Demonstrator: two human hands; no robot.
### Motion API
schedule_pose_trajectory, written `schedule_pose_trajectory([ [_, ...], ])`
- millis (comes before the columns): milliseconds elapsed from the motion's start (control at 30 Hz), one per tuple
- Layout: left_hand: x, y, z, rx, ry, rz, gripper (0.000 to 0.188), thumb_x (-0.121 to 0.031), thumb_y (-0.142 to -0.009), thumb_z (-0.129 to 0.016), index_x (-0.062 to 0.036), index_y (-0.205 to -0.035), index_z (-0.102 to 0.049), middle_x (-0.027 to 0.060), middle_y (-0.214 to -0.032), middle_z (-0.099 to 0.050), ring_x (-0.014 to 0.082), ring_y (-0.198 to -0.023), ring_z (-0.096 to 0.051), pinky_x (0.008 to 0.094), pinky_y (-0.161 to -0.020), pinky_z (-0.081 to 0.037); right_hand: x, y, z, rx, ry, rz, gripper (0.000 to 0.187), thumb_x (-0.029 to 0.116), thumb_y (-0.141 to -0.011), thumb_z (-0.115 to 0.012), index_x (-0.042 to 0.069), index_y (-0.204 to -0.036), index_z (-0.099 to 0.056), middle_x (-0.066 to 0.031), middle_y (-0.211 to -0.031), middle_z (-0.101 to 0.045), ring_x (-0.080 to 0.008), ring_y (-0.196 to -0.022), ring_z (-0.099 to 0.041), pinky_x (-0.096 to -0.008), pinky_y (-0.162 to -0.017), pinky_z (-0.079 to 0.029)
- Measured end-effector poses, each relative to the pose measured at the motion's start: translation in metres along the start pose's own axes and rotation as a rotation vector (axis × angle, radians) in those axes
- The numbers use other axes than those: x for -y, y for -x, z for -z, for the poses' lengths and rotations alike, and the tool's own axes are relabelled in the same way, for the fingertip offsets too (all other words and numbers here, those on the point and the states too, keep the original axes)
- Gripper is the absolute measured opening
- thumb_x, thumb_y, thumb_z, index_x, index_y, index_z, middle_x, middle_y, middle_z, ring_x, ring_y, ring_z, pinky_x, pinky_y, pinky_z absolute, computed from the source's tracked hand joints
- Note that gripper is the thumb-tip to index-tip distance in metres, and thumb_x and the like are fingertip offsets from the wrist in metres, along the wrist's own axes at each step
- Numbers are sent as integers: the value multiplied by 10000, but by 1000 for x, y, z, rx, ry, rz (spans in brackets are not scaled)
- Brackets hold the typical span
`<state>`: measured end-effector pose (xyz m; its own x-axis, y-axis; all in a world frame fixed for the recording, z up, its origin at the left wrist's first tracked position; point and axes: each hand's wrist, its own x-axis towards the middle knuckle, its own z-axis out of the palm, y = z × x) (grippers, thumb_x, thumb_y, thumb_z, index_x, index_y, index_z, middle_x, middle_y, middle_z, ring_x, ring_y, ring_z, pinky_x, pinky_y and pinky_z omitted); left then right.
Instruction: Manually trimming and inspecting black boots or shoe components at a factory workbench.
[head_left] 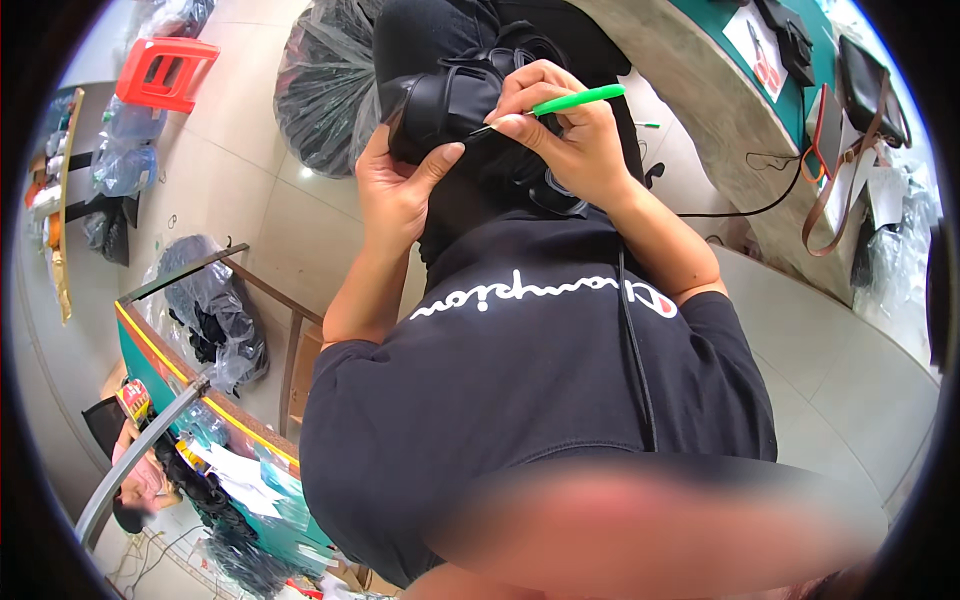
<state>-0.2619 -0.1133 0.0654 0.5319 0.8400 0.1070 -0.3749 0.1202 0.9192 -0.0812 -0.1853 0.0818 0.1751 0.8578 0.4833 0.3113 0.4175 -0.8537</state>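
Hands (398, 192) (572, 140) (curled) around black item (430, 108), green tool (580, 99)

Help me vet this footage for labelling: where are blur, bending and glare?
Head view throughout: heavy blur smears the lower foreground; a grey bar bows near the left rim; glare spots the floor tiles; the right hand and green-handled tool look fairly crisp.

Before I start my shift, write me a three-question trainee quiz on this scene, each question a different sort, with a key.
1. Which hand holds the green-handled tool?
2. True or false: the red-handled scissors lie on a white sheet.
3. What does the left hand hold? (a) the scissors (b) a black item in the lap (c) a red stool

Key: 1. The right hand. 2. True. 3. b.
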Motion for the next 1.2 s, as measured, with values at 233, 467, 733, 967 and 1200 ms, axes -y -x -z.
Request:
schedule_pose_trajectory([
  [233,1,-4,-1,-4,-57,-2,412,58,-757,-725,-7,-1137,-580,47,-988,-648,107,-869,-607,240,-786,-489,2,-3,0,22,157,144,78,47,-791,-695,17,-852,-656,-89,-882,-605,-174,-773,-617,-277,-668,-504],
  [467,-4,0,16,84,35,219,459,25,-718,-768,-7,-1137,-583,27,-934,-648,72,-787,-593,196,-664,-482,-16,-8,16,-220,70,117,113,13,-932,-508,-46,-937,-605,-169,-955,-678,-209,-834,-673,-302,-742,-547],
  [733,7,0,42,348,74,385,636,-247,-672,-845,23,-1161,-542,80,-938,-660,183,-851,-645,279,-798,-494,-3,-38,55,-619,72,81,201,200,-956,-539,19,-891,-595,-126,-889,-674,-174,-818,-656,-266,-726,-541],
  [967,2,-14,19,408,203,549,711,-557,-738,-723,50,-1078,-572,90,-961,-654,153,-859,-635,267,-782,-496,33,-13,19,40,-388,38,175,139,-934,-563,-31,-971,-541,-215,-894,-660,-276,-894,-667,-312,-698,-551],
  [1200,1,-16,15,584,229,469,360,-314,-743,-788,-13,-858,-626,70,-766,-645,164,-700,-619,313,-771,-481,2,-37,43,-572,-480,21,169,170,-960,-526,20,-908,-583,-123,-907,-669,-174,-826,-653,-275,-716,-547],
])
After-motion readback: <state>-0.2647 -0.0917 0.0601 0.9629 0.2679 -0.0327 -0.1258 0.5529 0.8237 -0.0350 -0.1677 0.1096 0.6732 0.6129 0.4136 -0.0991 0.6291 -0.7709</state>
